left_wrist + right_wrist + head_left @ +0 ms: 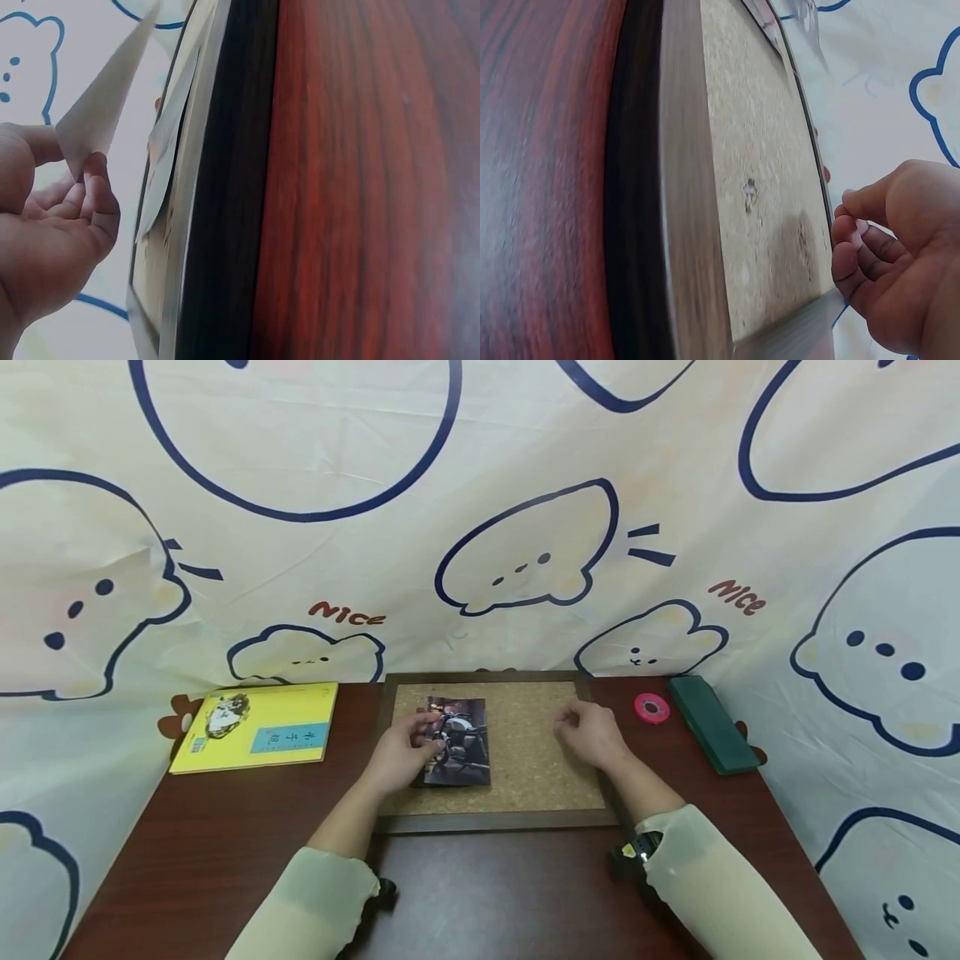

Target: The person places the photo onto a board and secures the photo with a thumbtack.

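Note:
My left hand (pixel 401 752) pinches a dark photo print (pixel 467 739) by its left edge, over the left part of a framed cork board (pixel 536 777). In the left wrist view, the raised print (pixel 105 105) stands tilted, its pale back showing, with thumb and fingers at its lower end. Beneath it another sheet (pixel 166 150) lies on the cork, one edge lifted. My right hand (pixel 592 732) hovers near the board's right side. Its fingers curl in with thumb and forefinger tips together, and nothing can be made out between them.
On the table's left lies a yellow book (pixel 258 727). A pink round disc (pixel 651 708) with a pale centre sits right of the board, beside a long green case (pixel 712 724). Behind hangs a patterned curtain (pixel 405 568), close to the board's far edge.

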The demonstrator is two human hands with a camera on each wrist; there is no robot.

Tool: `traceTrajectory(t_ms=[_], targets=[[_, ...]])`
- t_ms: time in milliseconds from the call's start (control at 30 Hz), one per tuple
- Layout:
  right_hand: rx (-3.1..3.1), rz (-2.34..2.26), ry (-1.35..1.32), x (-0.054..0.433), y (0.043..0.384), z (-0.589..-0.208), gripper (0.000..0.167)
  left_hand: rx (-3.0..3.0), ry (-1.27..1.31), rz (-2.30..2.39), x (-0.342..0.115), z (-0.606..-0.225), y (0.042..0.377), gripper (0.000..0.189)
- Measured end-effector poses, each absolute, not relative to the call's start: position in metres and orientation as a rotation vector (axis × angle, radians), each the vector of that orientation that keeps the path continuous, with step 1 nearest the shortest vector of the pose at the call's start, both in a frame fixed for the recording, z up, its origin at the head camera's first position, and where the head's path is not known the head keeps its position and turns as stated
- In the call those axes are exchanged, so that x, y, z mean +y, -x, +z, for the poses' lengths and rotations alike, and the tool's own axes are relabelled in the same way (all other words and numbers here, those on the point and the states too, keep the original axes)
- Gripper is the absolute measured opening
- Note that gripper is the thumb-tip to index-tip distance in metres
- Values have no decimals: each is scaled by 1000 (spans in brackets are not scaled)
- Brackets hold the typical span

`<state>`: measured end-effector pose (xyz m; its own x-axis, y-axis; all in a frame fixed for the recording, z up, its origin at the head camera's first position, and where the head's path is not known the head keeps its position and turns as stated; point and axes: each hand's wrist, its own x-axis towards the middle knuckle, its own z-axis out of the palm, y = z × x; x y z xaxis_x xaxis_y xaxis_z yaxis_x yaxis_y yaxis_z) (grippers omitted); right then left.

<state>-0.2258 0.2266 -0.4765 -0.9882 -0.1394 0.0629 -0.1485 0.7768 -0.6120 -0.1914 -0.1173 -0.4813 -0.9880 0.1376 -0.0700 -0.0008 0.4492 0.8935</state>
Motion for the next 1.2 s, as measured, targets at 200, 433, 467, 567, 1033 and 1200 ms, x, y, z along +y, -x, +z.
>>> traceTrajectory(t_ms=[200, 433, 467, 567, 1033, 1200], targets=[[-2950, 1027, -254, 218, 230, -475, 9, 2539, -131, 1584, -101, -484, 199, 49], [-2951, 1045, -269, 206, 233, -477, 10, 2520, -108, 1582, -83, -485, 203, 49], [-2951, 1044, -273, 204, 234, -477, 10, 2522, -112, 1580, -81, -485, 203, 49], [-2948, 1042, -276, 199, 235, -477, 9, 2518, -126, 1583, -73, -486, 205, 48], [-2952, 1119, -314, 176, 242, -477, 5, 2601, -161, 1492, -45, -497, 209, 48], [-3010, 1049, -285, 170, 250, -477, 8, 2674, -245, 1400, -37, -500, 213, 49]])
